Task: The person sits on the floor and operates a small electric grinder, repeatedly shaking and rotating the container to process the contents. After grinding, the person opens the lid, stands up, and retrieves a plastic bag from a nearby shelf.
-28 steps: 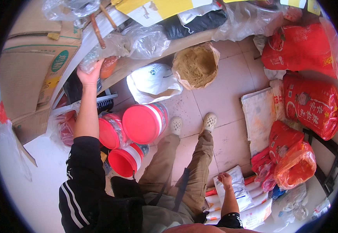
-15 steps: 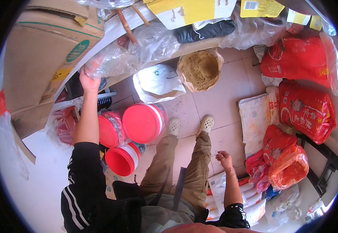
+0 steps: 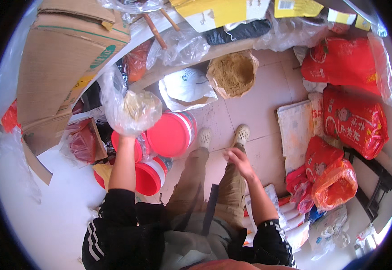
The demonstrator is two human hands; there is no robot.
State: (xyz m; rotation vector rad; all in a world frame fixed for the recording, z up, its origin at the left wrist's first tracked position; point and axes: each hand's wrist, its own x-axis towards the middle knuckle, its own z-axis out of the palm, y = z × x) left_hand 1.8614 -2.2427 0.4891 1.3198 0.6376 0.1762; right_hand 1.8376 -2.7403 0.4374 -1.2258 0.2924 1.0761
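My left hand (image 3: 126, 140) grips a clear plastic bag (image 3: 137, 112) with something pale and yellowish inside. The bag covers most of the fingers and hangs above the red-lidded buckets. The largest red lid (image 3: 169, 133) lies just right of it, with another red-topped bucket (image 3: 150, 178) nearer me. Over my trouser leg, my right hand (image 3: 239, 161) is in the air with loosely bent fingers, slightly blurred, and nothing visible in it. Beyond my feet stand an open white sack (image 3: 187, 92) and an open paper sack of brown powder (image 3: 233, 74).
A big cardboard box (image 3: 65, 58) fills the far left. Along the right are red packaged sacks (image 3: 356, 121), a flattened stained sack (image 3: 293, 135) and a black metal frame (image 3: 371, 184). A low shelf ledge (image 3: 160, 72) with plastic bags runs across the back.
My left hand has drawn the clear bag off the shelf, toward me and over the buckets. My right hand has swung up and left, in front of my leg.
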